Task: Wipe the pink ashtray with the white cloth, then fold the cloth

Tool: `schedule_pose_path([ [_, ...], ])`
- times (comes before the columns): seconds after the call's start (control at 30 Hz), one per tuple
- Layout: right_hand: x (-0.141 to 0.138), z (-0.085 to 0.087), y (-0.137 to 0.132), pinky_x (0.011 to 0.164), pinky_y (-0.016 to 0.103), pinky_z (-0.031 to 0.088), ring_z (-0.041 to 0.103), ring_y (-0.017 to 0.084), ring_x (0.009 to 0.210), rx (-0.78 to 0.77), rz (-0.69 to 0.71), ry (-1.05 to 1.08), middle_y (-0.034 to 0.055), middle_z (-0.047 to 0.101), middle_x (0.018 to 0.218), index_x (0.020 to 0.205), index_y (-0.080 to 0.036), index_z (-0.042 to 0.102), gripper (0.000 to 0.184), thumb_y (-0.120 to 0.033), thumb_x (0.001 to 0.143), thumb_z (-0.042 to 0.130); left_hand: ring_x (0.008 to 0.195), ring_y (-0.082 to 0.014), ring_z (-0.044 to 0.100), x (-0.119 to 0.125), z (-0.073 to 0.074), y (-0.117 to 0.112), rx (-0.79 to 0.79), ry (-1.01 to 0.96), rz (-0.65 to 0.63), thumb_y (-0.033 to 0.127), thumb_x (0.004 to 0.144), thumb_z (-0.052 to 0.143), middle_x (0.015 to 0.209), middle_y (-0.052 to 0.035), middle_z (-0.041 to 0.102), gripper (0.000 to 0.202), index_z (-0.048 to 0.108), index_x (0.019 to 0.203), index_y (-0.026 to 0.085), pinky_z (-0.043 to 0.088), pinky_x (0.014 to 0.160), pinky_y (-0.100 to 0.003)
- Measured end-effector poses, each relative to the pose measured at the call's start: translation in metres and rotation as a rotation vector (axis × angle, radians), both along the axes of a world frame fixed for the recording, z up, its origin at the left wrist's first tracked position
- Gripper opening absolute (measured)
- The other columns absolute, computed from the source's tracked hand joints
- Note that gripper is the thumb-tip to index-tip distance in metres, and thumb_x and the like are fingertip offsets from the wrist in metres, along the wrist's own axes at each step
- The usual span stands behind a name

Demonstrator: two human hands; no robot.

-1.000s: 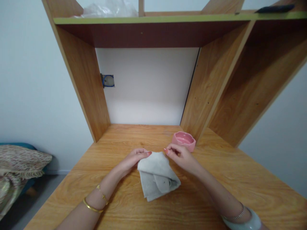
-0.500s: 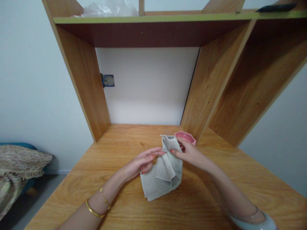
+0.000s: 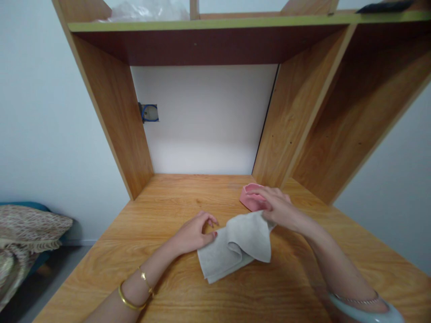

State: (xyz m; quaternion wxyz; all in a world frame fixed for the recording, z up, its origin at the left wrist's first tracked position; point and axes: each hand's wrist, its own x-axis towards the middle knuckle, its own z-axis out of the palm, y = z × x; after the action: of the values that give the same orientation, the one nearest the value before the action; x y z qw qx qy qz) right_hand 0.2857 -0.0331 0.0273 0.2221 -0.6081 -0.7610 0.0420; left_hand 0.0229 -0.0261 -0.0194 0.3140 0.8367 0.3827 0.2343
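A light grey cloth [image 3: 247,237], loosely folded with a curled flap, lies on the wooden desktop between my hands. My left hand [image 3: 197,231] rests at its left edge, fingers curved and apart, thumb tip touching the cloth. Beyond the cloth, a small pink bowl [image 3: 247,199] with a wavy rim appears slightly tilted. My right hand [image 3: 278,206] is closed over the right side of this bowl, its index finger reaching across the rim. The cloth's upper right corner meets the thumb of that hand; whether it is also pinched I cannot tell.
Wooden side panels [image 3: 114,116] and a divider [image 3: 303,112] enclose the desk's back. Overhead runs a shelf [image 3: 208,24] bearing a clear plastic bag [image 3: 151,10] and a dark object [image 3: 384,6]. A socket hole [image 3: 150,113] shows at back left. A patterned blanket [image 3: 30,224] lies far left.
My right hand has moved off the upright cloth part onto the bowl, which has shifted slightly left and tipped. The cloth's raised part has fallen rightward. My left fingers have drawn back from it.
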Motion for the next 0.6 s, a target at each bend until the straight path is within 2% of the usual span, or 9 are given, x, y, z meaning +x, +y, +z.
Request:
schedule_pose_path([
  [0.1, -0.001, -0.001, -0.001, 0.085, 0.035, 0.032, 0.045, 0.022, 0.100, -0.131, 0.175, -0.013, 0.0031, 0.058, 0.101, 0.091, -0.022, 0.059, 0.045, -0.004, 0.053, 0.044, 0.075, -0.0151, 0.049, -0.005, -0.002, 0.002, 0.004, 0.179, 0.039, 0.031, 0.072, 0.054, 0.085, -0.0013, 0.054, 0.025, 0.052, 0.093, 0.019, 0.038, 0.065, -0.024],
  [0.17, -0.001, -0.004, 0.000, 0.075, 0.029, 0.037, 0.051, 0.019, 0.086, -0.215, 0.239, 0.014, 0.0031, 0.059, 0.088, 0.086, -0.019, 0.059, 0.035, -0.007, 0.057, 0.045, 0.071, -0.0145, 0.049, -0.006, -0.002, 0.002, -0.031, 0.216, 0.027, 0.031, 0.070, 0.054, 0.081, -0.0003, 0.054, 0.028, 0.051, 0.095, 0.019, 0.037, 0.060, -0.023],
  [0.27, 0.003, -0.008, 0.001, 0.056, 0.023, 0.037, 0.051, 0.014, 0.064, -0.307, 0.149, 0.049, 0.0022, 0.058, 0.070, 0.078, -0.017, 0.056, 0.014, -0.021, 0.068, 0.046, 0.067, -0.0133, 0.048, -0.004, -0.002, 0.001, -0.064, 0.197, -0.017, 0.027, 0.068, 0.055, 0.077, 0.0013, 0.054, 0.031, 0.051, 0.097, 0.019, 0.035, 0.056, -0.021],
  [0.3, 0.004, -0.008, 0.000, 0.051, 0.022, 0.036, 0.050, 0.013, 0.058, -0.353, 0.105, 0.055, 0.0017, 0.057, 0.064, 0.074, -0.016, 0.054, 0.014, -0.028, 0.071, 0.046, 0.066, -0.0129, 0.047, -0.004, -0.002, 0.002, -0.077, 0.185, -0.037, 0.026, 0.067, 0.055, 0.075, 0.0017, 0.053, 0.032, 0.051, 0.098, 0.019, 0.034, 0.055, -0.020],
  [0.37, 0.006, -0.008, -0.003, 0.045, 0.021, 0.034, 0.048, 0.011, 0.048, -0.506, 0.046, 0.052, 0.0005, 0.054, 0.053, 0.066, -0.016, 0.051, 0.026, -0.040, 0.074, 0.045, 0.065, -0.0124, 0.046, -0.006, -0.002, 0.004, -0.113, 0.161, -0.073, 0.022, 0.066, 0.053, 0.073, 0.0022, 0.051, 0.033, 0.051, 0.099, 0.018, 0.033, 0.053, -0.020],
  [0.47, 0.003, -0.008, -0.007, 0.039, 0.020, 0.031, 0.043, 0.009, 0.038, -0.710, 0.020, 0.015, -0.0007, 0.048, 0.041, 0.056, -0.017, 0.048, 0.041, -0.054, 0.073, 0.043, 0.064, -0.0120, 0.046, -0.015, 0.002, 0.009, -0.163, 0.151, -0.100, 0.019, 0.063, 0.052, 0.072, 0.0024, 0.050, 0.035, 0.051, 0.098, 0.017, 0.033, 0.052, -0.019],
  [0.53, -0.003, -0.012, -0.006, 0.038, 0.020, 0.029, 0.042, 0.009, 0.038, -0.701, 0.036, 0.003, -0.0005, 0.048, 0.041, 0.051, -0.017, 0.047, 0.043, -0.055, 0.071, 0.045, 0.064, -0.0121, 0.045, -0.024, 0.006, 0.013, -0.181, 0.175, -0.102, 0.017, 0.061, 0.052, 0.073, 0.0026, 0.049, 0.035, 0.052, 0.096, 0.017, 0.033, 0.052, -0.019],
  [0.6, -0.012, -0.019, -0.002, 0.038, 0.019, 0.027, 0.042, 0.008, 0.039, -0.633, 0.048, 0.029, -0.0008, 0.049, 0.042, 0.049, -0.017, 0.046, 0.039, -0.049, 0.069, 0.051, 0.064, -0.0123, 0.045, -0.033, 0.009, 0.018, -0.192, 0.204, -0.088, 0.017, 0.058, 0.051, 0.072, 0.0028, 0.048, 0.035, 0.053, 0.093, 0.017, 0.032, 0.052, -0.019],
])
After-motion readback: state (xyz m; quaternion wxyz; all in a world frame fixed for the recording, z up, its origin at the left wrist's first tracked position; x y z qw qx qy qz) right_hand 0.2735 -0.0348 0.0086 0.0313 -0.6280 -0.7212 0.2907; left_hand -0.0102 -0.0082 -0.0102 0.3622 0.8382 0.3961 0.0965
